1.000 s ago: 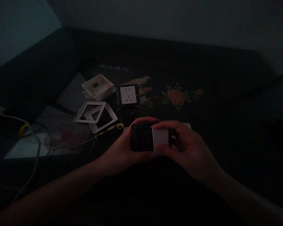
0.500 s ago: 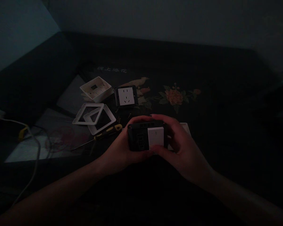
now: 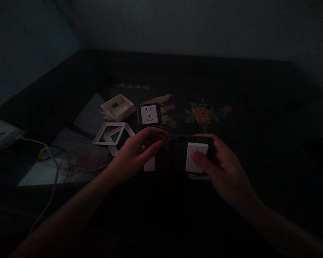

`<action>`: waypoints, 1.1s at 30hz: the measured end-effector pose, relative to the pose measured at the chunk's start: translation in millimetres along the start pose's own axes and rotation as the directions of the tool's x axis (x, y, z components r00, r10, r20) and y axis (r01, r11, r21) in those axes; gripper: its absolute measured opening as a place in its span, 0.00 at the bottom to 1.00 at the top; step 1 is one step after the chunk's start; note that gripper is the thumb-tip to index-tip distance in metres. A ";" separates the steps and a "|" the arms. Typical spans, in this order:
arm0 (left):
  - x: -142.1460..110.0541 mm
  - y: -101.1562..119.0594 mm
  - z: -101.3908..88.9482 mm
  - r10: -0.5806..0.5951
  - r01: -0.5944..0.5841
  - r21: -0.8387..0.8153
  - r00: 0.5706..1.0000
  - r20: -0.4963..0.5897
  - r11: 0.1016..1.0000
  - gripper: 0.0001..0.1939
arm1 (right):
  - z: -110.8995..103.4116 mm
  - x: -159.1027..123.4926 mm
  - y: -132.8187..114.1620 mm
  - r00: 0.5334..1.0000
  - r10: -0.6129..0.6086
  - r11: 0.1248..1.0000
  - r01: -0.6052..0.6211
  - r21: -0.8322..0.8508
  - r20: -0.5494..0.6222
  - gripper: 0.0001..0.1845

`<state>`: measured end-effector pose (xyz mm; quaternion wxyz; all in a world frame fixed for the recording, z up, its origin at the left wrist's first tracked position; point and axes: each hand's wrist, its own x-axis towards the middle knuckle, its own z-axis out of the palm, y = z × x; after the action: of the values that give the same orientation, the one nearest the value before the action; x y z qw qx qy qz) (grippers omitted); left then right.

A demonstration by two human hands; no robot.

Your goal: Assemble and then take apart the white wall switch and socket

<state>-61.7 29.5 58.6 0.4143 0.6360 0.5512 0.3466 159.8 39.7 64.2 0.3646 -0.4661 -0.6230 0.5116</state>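
In my right hand point(image 3: 220, 161) is a black switch module point(image 3: 177, 154) with a white rocker point(image 3: 200, 152) on its right half. My right thumb presses on the rocker's face, and the fingers go behind the module's right end. My left hand point(image 3: 137, 150) is at the module's left edge, thumb and fingers bent and apart, with the fingertips near or touching the upper corner. Below that hand a white flat piece point(image 3: 149, 164) shows in part. A screwdriver point(image 3: 100, 167) lies mostly hidden behind the left hand and forearm.
Behind my left hand lie two overlapping white frames point(image 3: 109, 133), a white open box point(image 3: 118, 107) and a black socket module point(image 3: 149, 114) with a white face. At far left, a white cable point(image 3: 54, 179) runs from a white device point(image 3: 4, 133). The dark tabletop has a printed flower point(image 3: 201, 114).
My left hand has come off the module's lower side and sits at its left edge. The module has shifted right in my right hand. The view has turned slightly left.
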 end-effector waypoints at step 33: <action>-13.0 -8.6 22.8 0.138 -0.180 0.289 0.977 0.160 0.940 0.20 | -37.7 -49.0 26.8 0.931 0.364 0.867 -0.349 0.355 0.026 0.16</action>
<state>-46.8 13.8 41.5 0.3200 0.7566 0.5145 0.2460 215.1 5.2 47.0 0.3549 -0.5103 -0.4161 0.6637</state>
